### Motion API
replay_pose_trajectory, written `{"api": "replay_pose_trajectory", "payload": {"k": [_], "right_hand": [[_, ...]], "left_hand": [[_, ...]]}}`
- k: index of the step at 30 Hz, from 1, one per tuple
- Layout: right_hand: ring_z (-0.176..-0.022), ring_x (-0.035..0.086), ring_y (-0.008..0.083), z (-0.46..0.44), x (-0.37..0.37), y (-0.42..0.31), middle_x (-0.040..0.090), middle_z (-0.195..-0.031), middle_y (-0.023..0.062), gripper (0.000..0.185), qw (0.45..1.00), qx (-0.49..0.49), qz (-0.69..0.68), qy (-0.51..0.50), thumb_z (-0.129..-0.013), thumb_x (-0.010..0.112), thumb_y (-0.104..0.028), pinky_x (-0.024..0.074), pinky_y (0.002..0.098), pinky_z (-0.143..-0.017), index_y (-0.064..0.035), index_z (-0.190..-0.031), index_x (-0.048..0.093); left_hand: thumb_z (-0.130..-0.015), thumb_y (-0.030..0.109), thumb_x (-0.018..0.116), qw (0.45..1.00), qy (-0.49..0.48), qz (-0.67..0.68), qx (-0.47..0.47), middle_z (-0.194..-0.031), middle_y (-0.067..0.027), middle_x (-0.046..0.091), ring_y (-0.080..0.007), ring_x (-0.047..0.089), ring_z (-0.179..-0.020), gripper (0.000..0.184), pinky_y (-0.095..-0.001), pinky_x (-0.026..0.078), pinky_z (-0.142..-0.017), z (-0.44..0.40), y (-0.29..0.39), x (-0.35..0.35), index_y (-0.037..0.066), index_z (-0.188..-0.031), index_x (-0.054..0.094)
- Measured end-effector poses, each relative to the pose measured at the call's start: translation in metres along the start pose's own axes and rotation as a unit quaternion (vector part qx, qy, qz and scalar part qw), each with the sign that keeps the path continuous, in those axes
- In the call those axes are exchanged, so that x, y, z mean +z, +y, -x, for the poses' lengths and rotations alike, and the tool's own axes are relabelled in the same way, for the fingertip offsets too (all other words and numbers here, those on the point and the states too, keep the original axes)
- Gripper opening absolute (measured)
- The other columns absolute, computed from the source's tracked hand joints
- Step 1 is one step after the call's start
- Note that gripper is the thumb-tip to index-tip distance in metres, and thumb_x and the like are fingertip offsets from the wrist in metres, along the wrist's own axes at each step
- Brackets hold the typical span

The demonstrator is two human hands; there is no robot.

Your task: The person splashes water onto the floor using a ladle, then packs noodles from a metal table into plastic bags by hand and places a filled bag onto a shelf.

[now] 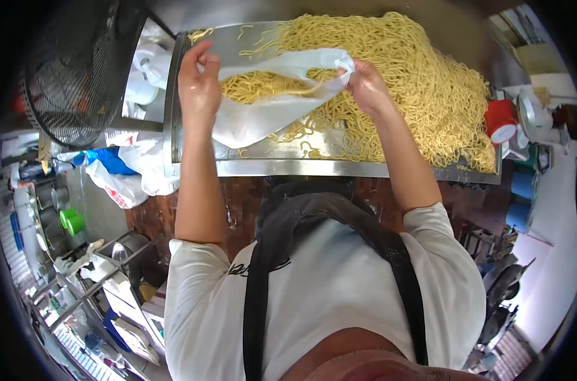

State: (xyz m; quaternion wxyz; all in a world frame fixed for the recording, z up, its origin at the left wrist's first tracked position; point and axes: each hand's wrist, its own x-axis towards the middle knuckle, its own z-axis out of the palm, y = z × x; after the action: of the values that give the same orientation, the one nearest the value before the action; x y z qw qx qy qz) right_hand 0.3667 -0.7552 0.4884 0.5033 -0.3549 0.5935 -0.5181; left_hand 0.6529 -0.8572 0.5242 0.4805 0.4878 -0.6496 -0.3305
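A white translucent plastic bag (257, 120) stretches between my two hands above the metal tray (295, 167), its mouth gaping upward. Yellow noodles (263, 87) show within the opening; whether all of them lie inside the bag or partly behind it, I cannot tell. On the right, my right hand (366, 87) grips a bunched corner of the bag. My left hand (199, 82) is at the bag's left side with fingers curled, and its hold on the edge is partly hidden. A large heap of noodles (422, 89) covers the tray's middle and right, with loose strands near the front rim.
A black mesh fan (69, 95) stands at the left. White plastic bags (142, 168) sit below it, beside the tray. At the tray's right end is a red container (499, 120). A metal rack (91, 286) with assorted items stands at the lower left.
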Motion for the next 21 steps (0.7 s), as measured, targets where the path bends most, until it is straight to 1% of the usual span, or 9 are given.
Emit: {"api": "replay_pose_trajectory", "payload": {"k": [3,5,8,11,12,13,15,18,21], "right_hand": [[-0.069,0.054,0.0115,0.028,-0.043,0.033,0.061,-0.08,0.0017,0.036,0.977,-0.033,-0.209,-0.027,-0.077,0.043,0.014,0.0448,0.0247,-0.065,0.002,-0.103,0.065],[-0.072,0.054,0.0124,0.056,-0.09,0.007,0.058,-0.08,0.0014,0.04,0.972,-0.089,-0.197,-0.094,-0.076,0.048,0.009,0.0444,0.0257,-0.068,0.0038,-0.113,0.062],[-0.085,0.057,0.0141,0.11,-0.171,-0.05,0.06,-0.095,0.0058,0.048,0.948,-0.196,-0.186,-0.167,-0.078,0.052,0.004,0.0465,0.0285,-0.079,0.0054,-0.126,0.054],[-0.1,0.057,0.0165,0.171,-0.227,-0.092,0.061,-0.112,0.0098,0.053,0.932,-0.258,-0.186,-0.173,-0.079,0.056,0.001,0.0464,0.0317,-0.087,0.0042,-0.132,0.05],[-0.104,0.057,0.0172,0.183,-0.249,-0.099,0.06,-0.117,0.011,0.055,0.932,-0.273,-0.168,-0.171,-0.08,0.058,-0.002,0.0459,0.032,-0.089,0.0043,-0.134,0.048],[-0.108,0.056,0.0178,0.196,-0.269,-0.105,0.058,-0.122,0.0122,0.057,0.931,-0.287,-0.15,-0.168,-0.081,0.06,-0.004,0.0454,0.0323,-0.092,0.0045,-0.135,0.047],[-0.103,0.059,0.0201,0.213,-0.306,-0.102,0.061,-0.117,0.0129,0.057,0.937,-0.281,-0.13,-0.159,-0.085,0.062,-0.014,0.0458,0.0334,-0.091,0.0063,-0.135,0.046],[-0.09,0.061,0.0198,0.22,-0.354,-0.076,0.063,-0.1,0.0096,0.059,0.94,-0.281,-0.143,-0.13,-0.089,0.06,-0.027,0.0474,0.0322,-0.084,0.0086,-0.134,0.046],[-0.077,0.054,0.0137,0.23,-0.394,-0.048,0.056,-0.086,0.0021,0.057,0.953,-0.235,-0.188,0.042,-0.09,0.061,-0.03,0.0444,0.028,-0.071,0.0088,-0.131,0.049]], "left_hand": [[-0.088,0.012,0.064,0.978,-0.06,0.135,-0.15,-0.076,0.0,0.055,-0.0076,0.048,-0.061,0.024,-0.0226,0.038,-0.055,0.024,0.052,0.013,0.004,-0.11,0.059],[-0.089,0.015,0.066,0.991,-0.025,0.106,-0.072,-0.065,0.0037,0.049,-0.0045,0.042,-0.056,0.021,-0.0203,0.03,-0.049,0.05,0.117,0.038,0.006,-0.107,0.058],[-0.088,0.01,0.064,0.972,-0.002,0.235,-0.027,-0.08,-0.0004,0.055,-0.004,0.042,-0.06,0.026,-0.02,0.031,-0.051,0.067,0.194,0.068,0.001,-0.112,0.057],[-0.095,0.018,0.055,0.893,-0.21,0.398,-0.009,-0.109,-0.0122,0.06,-0.0126,0.053,-0.088,0.039,-0.0236,0.039,-0.067,0.056,0.22,0.068,0.001,-0.13,0.049],[-0.096,0.018,0.054,0.828,-0.326,0.456,-0.011,-0.115,-0.0139,0.057,-0.0126,0.051,-0.09,0.044,-0.0239,0.039,-0.068,0.056,0.229,0.077,0.0,-0.135,0.044],[-0.094,0.023,0.057,0.843,-0.31,0.44,-0.004,-0.108,-0.0123,0.057,-0.012,0.049,-0.079,0.047,-0.0233,0.039,-0.063,0.07,0.248,0.102,0.0,-0.133,0.044],[-0.092,0.028,0.061,0.774,-0.439,0.455,-0.026,-0.098,-0.0087,0.054,-0.0101,0.045,-0.069,0.049,-0.0227,0.037,-0.057,0.081,0.254,0.144,0.002,-0.13,0.045],[-0.088,0.029,0.066,0.851,-0.414,0.315,-0.075,-0.089,-0.0035,0.049,-0.0071,0.04,-0.065,0.043,-0.021,0.033,-0.054,0.121,0.264,0.219,0.006,-0.121,0.048],[-0.09,0.021,0.065,0.817,-0.481,0.288,-0.134,-0.089,0.0006,0.053,-0.0035,0.041,-0.064,0.031,-0.0185,0.032,-0.054,0.14,0.259,0.289,0.007,-0.113,0.051]]}}
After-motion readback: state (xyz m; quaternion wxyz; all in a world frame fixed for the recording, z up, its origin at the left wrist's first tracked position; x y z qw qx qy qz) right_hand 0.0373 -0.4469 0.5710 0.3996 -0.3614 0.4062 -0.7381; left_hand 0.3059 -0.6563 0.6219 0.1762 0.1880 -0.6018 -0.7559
